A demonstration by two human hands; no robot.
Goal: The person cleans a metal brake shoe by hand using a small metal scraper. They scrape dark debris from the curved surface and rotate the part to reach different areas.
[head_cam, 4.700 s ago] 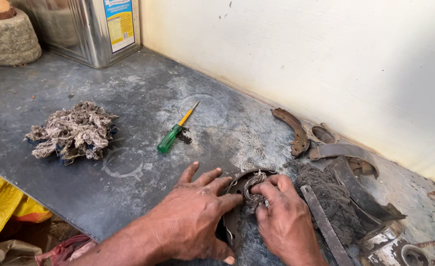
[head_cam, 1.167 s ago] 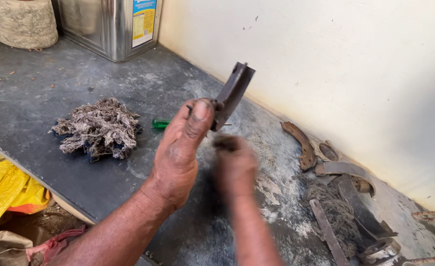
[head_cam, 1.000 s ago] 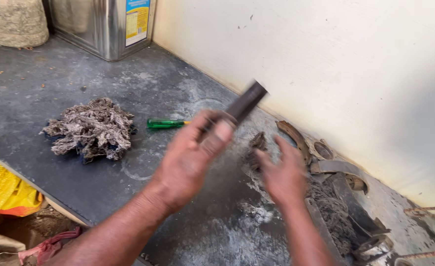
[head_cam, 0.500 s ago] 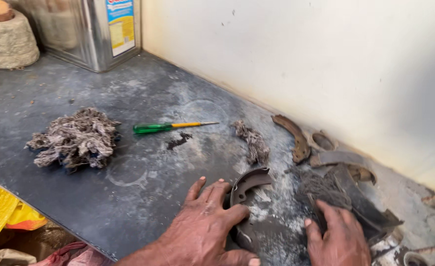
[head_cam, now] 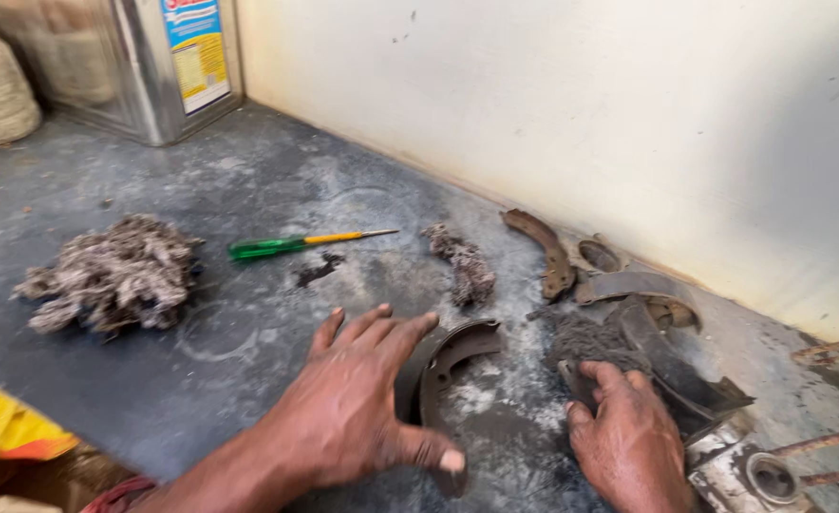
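My left hand (head_cam: 358, 404) lies flat on the dark worktop (head_cam: 248, 190) with fingers spread, its thumb and palm against a curved dark brake shoe (head_cam: 452, 356) that rests on the surface. My right hand (head_cam: 628, 437) is lower right, fingers curled on the end of a flat dark metal piece (head_cam: 581, 380) beside a grey dirty rag (head_cam: 595, 337). A green-handled screwdriver (head_cam: 296, 244) lies beyond my left hand.
A clump of grey cotton waste (head_cam: 115, 275) sits at left, a smaller tuft (head_cam: 465, 266) in the middle. Rusty brake shoes (head_cam: 547, 249) lie along the pale wall. A metal tin (head_cam: 139, 66) stands at the back left. Metal parts (head_cam: 752, 465) at lower right.
The brake shoe that my left hand held up has come down onto the worktop. Both hands have dropped low; my right hand moved right onto the metal piece by the rag.
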